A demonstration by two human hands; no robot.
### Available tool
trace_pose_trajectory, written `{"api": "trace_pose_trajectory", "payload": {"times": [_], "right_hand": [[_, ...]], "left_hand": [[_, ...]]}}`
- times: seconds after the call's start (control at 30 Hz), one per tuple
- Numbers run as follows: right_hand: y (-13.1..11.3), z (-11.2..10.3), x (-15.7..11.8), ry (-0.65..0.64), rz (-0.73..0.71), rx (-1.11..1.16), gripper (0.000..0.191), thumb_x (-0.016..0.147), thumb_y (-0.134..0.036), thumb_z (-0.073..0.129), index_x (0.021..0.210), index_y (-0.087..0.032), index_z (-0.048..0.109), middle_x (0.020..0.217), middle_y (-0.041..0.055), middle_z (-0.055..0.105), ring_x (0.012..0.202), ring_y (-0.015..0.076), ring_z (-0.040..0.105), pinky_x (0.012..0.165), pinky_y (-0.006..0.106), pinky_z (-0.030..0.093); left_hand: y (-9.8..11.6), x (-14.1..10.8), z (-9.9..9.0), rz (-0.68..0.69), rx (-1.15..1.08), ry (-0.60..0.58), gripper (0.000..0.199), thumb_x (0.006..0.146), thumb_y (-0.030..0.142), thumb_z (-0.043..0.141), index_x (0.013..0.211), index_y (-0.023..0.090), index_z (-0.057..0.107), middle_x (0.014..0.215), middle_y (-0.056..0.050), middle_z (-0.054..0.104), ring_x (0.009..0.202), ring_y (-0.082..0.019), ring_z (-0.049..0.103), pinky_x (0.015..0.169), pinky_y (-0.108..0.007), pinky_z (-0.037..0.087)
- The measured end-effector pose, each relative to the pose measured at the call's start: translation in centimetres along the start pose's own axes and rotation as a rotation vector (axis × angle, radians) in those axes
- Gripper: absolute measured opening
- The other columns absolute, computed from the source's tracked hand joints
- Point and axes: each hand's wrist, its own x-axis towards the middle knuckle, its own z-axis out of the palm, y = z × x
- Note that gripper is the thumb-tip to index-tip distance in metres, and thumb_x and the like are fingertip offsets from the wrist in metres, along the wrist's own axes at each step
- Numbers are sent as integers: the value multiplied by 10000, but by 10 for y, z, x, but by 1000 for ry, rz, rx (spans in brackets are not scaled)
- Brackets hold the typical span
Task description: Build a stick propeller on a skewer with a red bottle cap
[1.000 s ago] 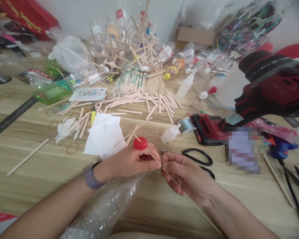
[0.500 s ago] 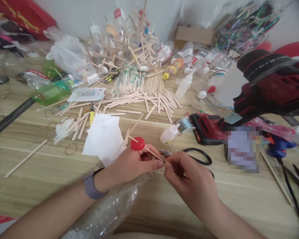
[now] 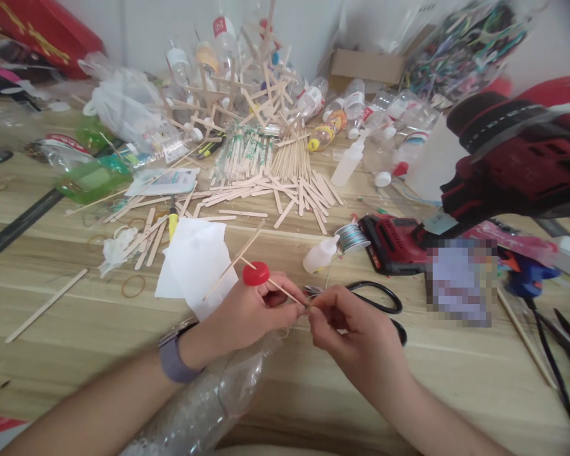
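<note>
A thin wooden skewer [image 3: 285, 291] is pinched between the thumb and fingers of my left hand [image 3: 244, 316]. A red bottle cap [image 3: 255, 273] is threaded on it, and thin wooden strips [image 3: 228, 271] cross its far end. My right hand [image 3: 358, 339] is closed in a pinch at the skewer's near tip, where the fingertips of both hands meet. A small dark bit shows at that tip, too small to name. Below my left forearm lies a clear plastic bottle [image 3: 194, 405], partly hidden. Black-handled scissors [image 3: 377, 292] lie just behind my right hand.
White paper [image 3: 190, 256], a small glue bottle [image 3: 319, 254] and a wire spool [image 3: 353, 237] lie ahead. A red power tool [image 3: 513, 152] stands at right. Craft sticks [image 3: 247, 195], plastic bottles [image 3: 313, 98] and a white bag [image 3: 126, 101] crowd the back.
The wooden strips at the skewer's far end have turned and now show as a long slanting line. Both hands have shifted slightly left in view, still meeting at the skewer's tip.
</note>
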Motion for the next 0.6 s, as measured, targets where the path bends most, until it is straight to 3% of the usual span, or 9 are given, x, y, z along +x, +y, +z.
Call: {"api": "trace_pose_trajectory", "payload": {"times": [0.17,0.27,0.33,0.43,0.5,0.6], "right_hand": [[0,1,3,-169,205,259,144,828,-276,493,701,-214,522,468,-42,565,395,111,545,390,193,395],[3,-1,3,-194,215,284,164,844,-302,502,715,-208,542,506,-23,586,439,131,578,421,215,433],[8,-5,5,-99,156,196,154,854,-304,518,748,-206,569,599,7,636,505,145,603,461,237,456],[21,-12,13,203,27,-2,120,850,-313,575,907,-209,589,811,40,663,587,150,601,555,283,492],[33,-15,21,346,-47,-127,271,813,-344,639,1035,-203,572,912,70,638,721,197,615,645,336,506],[51,-12,34,265,-89,-249,483,759,-394,704,1160,-192,525,1076,130,629,961,294,604,772,428,495]], "left_hand": [[-2,3,-1,-3,-41,-3,94,773,222,612,816,170,678,640,46,460,582,-92,402,530,-222,307],[1,5,-3,-44,-74,-17,93,768,225,614,800,163,675,593,55,443,553,-89,378,516,-220,284],[3,6,-3,-71,-99,-18,87,764,231,622,785,163,672,564,62,438,531,-85,364,509,-219,274],[6,7,-4,-93,-117,6,89,762,245,637,762,162,671,584,56,501,549,-91,409,534,-225,306],[6,8,-4,-96,-121,25,93,759,250,646,752,162,676,639,41,570,596,-104,470,577,-232,351],[4,10,-6,-113,-127,59,97,752,257,659,755,164,687,714,22,635,677,-123,539,656,-246,401]]}}
